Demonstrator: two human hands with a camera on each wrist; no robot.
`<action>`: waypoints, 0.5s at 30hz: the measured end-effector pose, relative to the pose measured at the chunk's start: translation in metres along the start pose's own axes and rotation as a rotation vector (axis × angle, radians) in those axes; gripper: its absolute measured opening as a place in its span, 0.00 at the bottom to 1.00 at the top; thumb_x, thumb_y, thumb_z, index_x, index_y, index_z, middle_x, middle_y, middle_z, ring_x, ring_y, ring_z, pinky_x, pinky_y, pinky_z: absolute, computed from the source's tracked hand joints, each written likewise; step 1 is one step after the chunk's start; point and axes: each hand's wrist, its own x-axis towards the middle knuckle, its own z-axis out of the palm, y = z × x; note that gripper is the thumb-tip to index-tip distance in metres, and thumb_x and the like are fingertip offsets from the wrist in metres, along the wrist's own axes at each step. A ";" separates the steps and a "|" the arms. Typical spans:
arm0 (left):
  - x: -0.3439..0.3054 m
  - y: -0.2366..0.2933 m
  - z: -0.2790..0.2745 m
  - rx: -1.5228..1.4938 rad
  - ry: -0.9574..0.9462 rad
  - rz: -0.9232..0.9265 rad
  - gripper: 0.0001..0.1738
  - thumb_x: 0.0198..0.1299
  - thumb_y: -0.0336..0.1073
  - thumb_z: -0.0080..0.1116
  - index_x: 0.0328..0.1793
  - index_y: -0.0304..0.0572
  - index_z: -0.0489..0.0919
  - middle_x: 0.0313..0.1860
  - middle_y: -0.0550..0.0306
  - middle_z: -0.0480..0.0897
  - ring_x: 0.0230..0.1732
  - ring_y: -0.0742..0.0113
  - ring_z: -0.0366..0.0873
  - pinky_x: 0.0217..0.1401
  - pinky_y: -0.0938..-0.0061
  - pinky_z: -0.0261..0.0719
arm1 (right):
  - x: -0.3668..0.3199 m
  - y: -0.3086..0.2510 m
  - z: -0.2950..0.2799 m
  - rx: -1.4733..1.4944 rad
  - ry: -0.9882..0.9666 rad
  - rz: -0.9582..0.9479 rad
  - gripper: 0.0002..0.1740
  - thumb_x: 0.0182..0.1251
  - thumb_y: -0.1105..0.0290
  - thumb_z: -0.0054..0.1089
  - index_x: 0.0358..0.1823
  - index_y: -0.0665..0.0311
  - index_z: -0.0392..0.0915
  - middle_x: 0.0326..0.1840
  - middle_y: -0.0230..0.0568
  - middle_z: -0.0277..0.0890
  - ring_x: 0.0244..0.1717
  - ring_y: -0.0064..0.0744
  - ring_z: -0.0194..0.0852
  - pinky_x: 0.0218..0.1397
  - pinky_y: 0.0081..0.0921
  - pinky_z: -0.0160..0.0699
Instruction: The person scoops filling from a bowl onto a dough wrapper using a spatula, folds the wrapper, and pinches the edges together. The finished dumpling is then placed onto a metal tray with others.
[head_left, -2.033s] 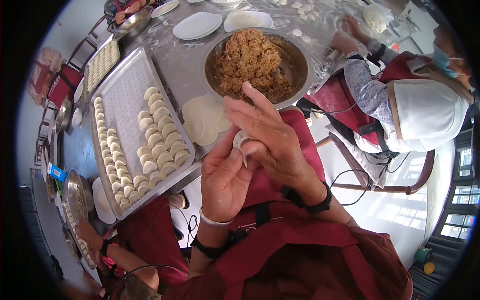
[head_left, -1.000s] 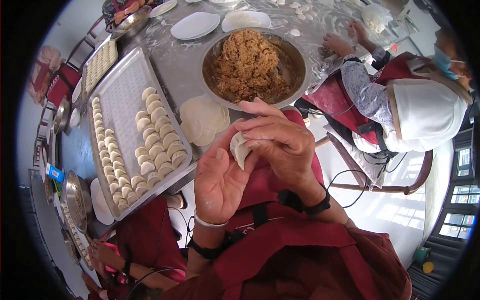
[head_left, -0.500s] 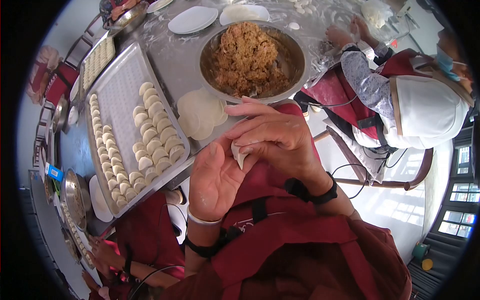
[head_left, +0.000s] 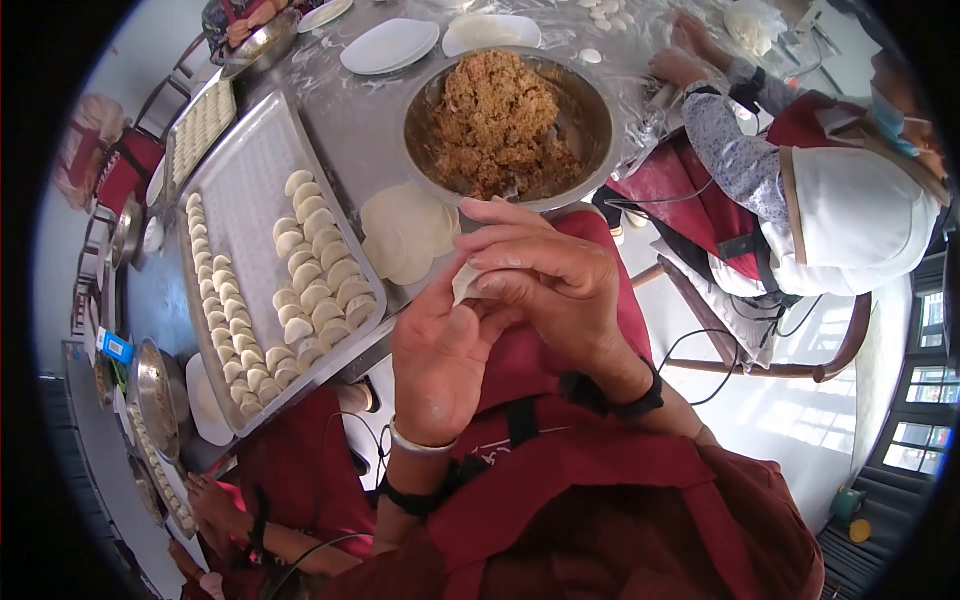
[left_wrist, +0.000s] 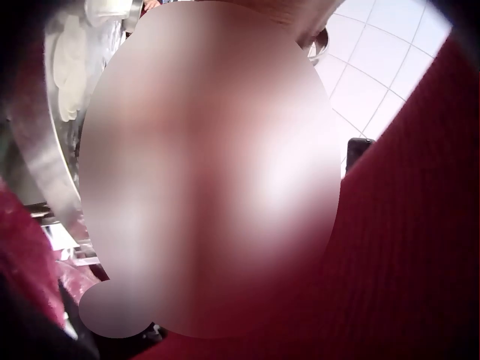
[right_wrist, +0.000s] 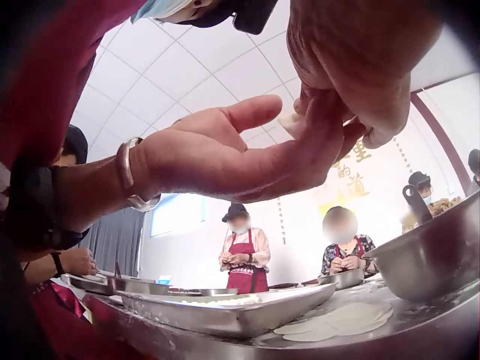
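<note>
A pale folded dumpling is between the two hands, in front of the filling bowl; most of it is hidden by fingers. The right hand pinches its edge between thumb and bent fingers. Palm up beneath it, the left hand supports the dough with its fingers, its thumb held apart from the dough. The right wrist view shows the left hand under the dumpling and the right hand above. The left wrist view is mostly blurred.
A metal tray with rows of dumplings stands left, flat wrappers beside it. Behind the hands is a metal bowl of filling. White plates lie farther back. A person in a white cap sits right.
The hands have shifted slightly, and the left thumb has moved closer to the dumpling than half a second ago. Less of the dumpling shows. The view has tilted a little.
</note>
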 end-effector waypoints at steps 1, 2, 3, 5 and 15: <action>-0.002 0.000 0.003 0.047 0.018 0.012 0.31 0.71 0.33 0.52 0.75 0.26 0.58 0.67 0.45 0.71 0.67 0.57 0.72 0.71 0.60 0.71 | 0.000 -0.002 0.004 -0.013 0.018 0.001 0.08 0.55 0.77 0.69 0.37 0.66 0.84 0.44 0.43 0.86 0.63 0.52 0.76 0.66 0.44 0.71; -0.003 0.000 0.005 0.093 0.036 0.023 0.31 0.70 0.30 0.53 0.76 0.26 0.59 0.67 0.45 0.72 0.67 0.57 0.72 0.71 0.60 0.71 | 0.000 -0.003 0.005 -0.027 0.035 0.004 0.08 0.55 0.77 0.70 0.37 0.66 0.84 0.43 0.43 0.86 0.63 0.52 0.76 0.66 0.44 0.71; -0.003 -0.001 0.006 0.120 0.059 0.026 0.30 0.70 0.29 0.52 0.75 0.26 0.59 0.66 0.45 0.72 0.67 0.58 0.72 0.71 0.60 0.72 | 0.000 -0.002 0.004 -0.067 0.002 -0.024 0.08 0.55 0.77 0.70 0.38 0.66 0.84 0.44 0.44 0.86 0.63 0.51 0.76 0.67 0.44 0.71; -0.002 -0.003 0.006 0.173 0.107 0.034 0.28 0.70 0.25 0.51 0.75 0.27 0.61 0.66 0.46 0.73 0.67 0.59 0.72 0.70 0.61 0.72 | 0.000 0.002 -0.002 -0.147 -0.068 -0.080 0.09 0.55 0.76 0.70 0.39 0.66 0.84 0.44 0.44 0.86 0.63 0.50 0.76 0.67 0.44 0.70; -0.004 -0.003 0.002 0.279 0.131 0.007 0.21 0.71 0.26 0.48 0.69 0.26 0.68 0.56 0.50 0.79 0.54 0.66 0.79 0.60 0.69 0.79 | -0.004 0.002 0.003 -0.066 -0.059 -0.027 0.09 0.56 0.75 0.70 0.39 0.65 0.84 0.42 0.42 0.86 0.62 0.47 0.78 0.69 0.45 0.68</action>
